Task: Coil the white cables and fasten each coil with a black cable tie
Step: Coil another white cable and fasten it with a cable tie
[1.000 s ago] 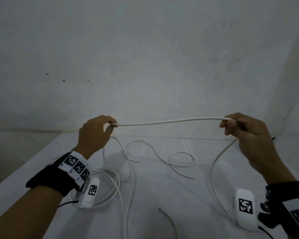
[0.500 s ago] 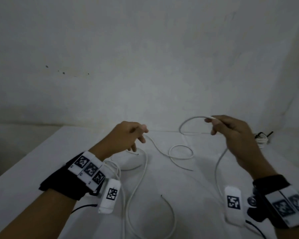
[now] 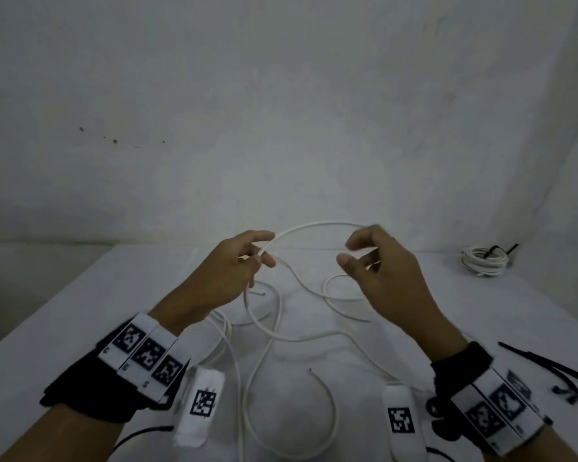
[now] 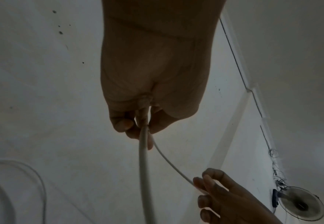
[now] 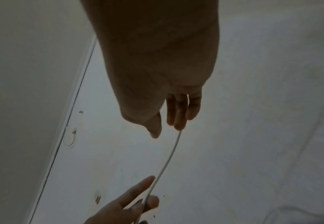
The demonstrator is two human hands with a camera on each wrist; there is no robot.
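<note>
Loosely, the thin white cable point(image 3: 314, 224) arches (one smooth, unkinked hoop).

The left hand point(image 3: 227, 278) and right hand point(image 3: 384, 278), earlier held wide apart, are now brought close together above the counter point(image 3: 80, 311). The white cable point(image 3: 314, 225), formerly drawn straight between them, is bent into an arch. The right-hand pinch is loosened, and the cable is only touched by the fingers point(image 5: 178, 115).

A thin white cable point(image 3: 314, 225) is arching above loose cables point(image 3: 294, 340) sprawling on the table point(image 3: 80, 311), a tied coil point(image 3: 483, 261) and black cable ties point(image 3: 541, 360) lying at right.
</note>
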